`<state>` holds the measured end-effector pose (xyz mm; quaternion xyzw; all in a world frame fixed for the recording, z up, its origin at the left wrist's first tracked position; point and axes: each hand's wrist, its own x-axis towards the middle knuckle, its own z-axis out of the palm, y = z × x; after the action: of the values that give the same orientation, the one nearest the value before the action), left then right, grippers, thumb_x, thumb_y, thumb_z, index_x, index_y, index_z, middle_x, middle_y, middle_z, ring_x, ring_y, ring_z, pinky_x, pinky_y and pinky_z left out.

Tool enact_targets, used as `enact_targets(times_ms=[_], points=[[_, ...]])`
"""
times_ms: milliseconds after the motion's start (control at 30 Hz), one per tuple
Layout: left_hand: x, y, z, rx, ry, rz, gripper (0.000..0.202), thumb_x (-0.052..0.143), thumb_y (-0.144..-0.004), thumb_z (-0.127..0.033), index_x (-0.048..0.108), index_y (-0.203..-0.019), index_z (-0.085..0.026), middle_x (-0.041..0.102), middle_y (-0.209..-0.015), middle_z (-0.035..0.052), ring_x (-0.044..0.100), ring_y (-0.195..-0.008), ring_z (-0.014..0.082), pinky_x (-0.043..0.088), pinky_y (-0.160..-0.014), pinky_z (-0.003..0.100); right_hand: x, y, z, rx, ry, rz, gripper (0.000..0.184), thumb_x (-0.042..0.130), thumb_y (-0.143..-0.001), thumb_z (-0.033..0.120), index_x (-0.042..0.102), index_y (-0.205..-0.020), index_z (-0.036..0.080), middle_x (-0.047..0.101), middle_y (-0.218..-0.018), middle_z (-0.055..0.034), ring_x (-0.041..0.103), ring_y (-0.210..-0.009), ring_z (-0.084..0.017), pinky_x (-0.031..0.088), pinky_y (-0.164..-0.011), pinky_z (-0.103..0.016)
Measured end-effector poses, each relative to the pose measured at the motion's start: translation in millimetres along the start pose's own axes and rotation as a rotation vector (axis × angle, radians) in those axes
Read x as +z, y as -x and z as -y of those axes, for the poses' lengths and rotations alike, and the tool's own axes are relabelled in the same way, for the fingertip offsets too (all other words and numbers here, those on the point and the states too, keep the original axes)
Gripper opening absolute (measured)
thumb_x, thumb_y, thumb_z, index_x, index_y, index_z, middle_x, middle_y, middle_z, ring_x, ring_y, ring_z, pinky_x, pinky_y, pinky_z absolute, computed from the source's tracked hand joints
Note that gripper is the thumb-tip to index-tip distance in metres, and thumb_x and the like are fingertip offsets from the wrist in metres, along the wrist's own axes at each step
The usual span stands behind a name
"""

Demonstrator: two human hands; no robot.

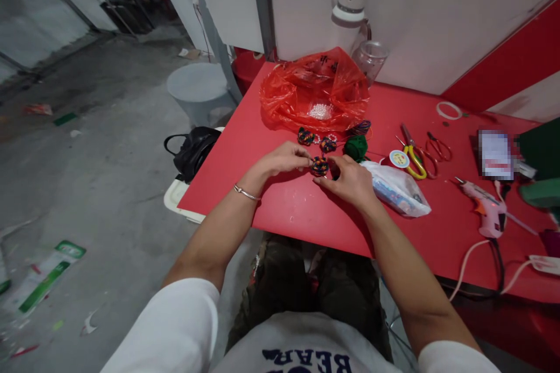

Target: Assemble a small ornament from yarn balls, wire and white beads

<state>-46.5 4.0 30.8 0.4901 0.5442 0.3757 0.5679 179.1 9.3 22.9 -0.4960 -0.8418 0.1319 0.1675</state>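
A small, dark multicoloured knotted cord piece (319, 166) is between my two hands, just above or on the red table. My left hand (286, 158) pinches its left edge with the fingertips together. On the other side, my right hand (347, 178) curves its thumb and fingers around the right edge. Two similar knotted pieces (305, 136) lie just beyond, with small rings of clear beads (332, 138) beside them. A ball of green yarn (356, 147) sits close to my right fingers.
A red plastic bag (315, 90) holding clear beads stands behind. To the right lie a clear packet (396, 189), a thread spool (399, 159), yellow-handled scissors (415, 162), red-handled pliers (438, 147) and a pink glue gun (485, 207) with its cable. A black bag (195, 151) rests left of the table.
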Motion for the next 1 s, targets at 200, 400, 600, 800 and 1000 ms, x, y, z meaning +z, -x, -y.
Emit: enact_targets(times_ms=[200, 400, 600, 800, 1000], points=[[4.0, 4, -7, -0.005, -0.155, 0.090, 0.012, 0.070, -0.083, -0.016, 0.075, -0.072, -0.012, 0.061, -0.060, 0.0001, 0.050, -0.053, 0.0071, 0.034, -0.052, 0.019, -4, 0, 8, 0.038, 0.024, 0.064, 0.043, 0.075, -0.091, 0.054, 0.079, -0.121, 0.023, 0.076, -0.113, -0.0109, 0.073, -0.102, -0.031, 0.050, -0.073, -0.036], [8.5, 6, -12, -0.080, -0.008, 0.026, 0.010, 0.069, -0.090, -0.016, 0.072, -0.081, -0.012, 0.056, -0.055, -0.0036, 0.040, -0.041, 0.0037, 0.027, -0.042, 0.018, -6, -2, 7, 0.039, -0.148, 0.025, 0.041, 0.075, -0.091, 0.053, 0.080, -0.120, 0.024, 0.081, -0.112, -0.0092, 0.074, -0.100, -0.030, 0.052, -0.079, -0.036], [9.2, 4, -12, -0.118, 0.257, 0.074, 0.019, 0.078, -0.091, -0.026, 0.064, -0.094, -0.013, 0.072, -0.069, 0.0056, 0.071, -0.059, 0.0160, 0.051, -0.046, 0.021, -2, -6, 0, 0.030, -0.558, 0.055, 0.041, 0.075, -0.089, 0.040, 0.078, -0.126, 0.023, 0.083, -0.112, -0.0060, 0.075, -0.095, -0.027, 0.055, -0.085, -0.038], [9.3, 2, -8, -0.113, 0.392, 0.104, 0.027, 0.080, -0.090, -0.024, 0.063, -0.108, -0.013, 0.078, -0.084, 0.0085, 0.078, -0.069, 0.0197, 0.058, -0.049, 0.022, 6, -9, -8, 0.011, -0.822, 0.085, 0.043, 0.075, -0.085, 0.041, 0.079, -0.123, 0.020, 0.081, -0.101, -0.0041, 0.071, -0.087, -0.022, 0.053, -0.080, -0.034], [10.9, 2, -4, -0.103, 0.378, 0.193, 0.039, 0.084, -0.083, -0.015, 0.062, -0.115, -0.013, 0.080, -0.088, 0.0098, 0.078, -0.068, 0.0195, 0.058, -0.048, 0.022, 12, -11, -10, 0.098, -0.930, 0.101, 0.065, 0.074, -0.081, 0.037, 0.068, -0.142, 0.015, 0.078, -0.090, -0.0032, 0.069, -0.078, -0.018, 0.054, -0.076, -0.034]])
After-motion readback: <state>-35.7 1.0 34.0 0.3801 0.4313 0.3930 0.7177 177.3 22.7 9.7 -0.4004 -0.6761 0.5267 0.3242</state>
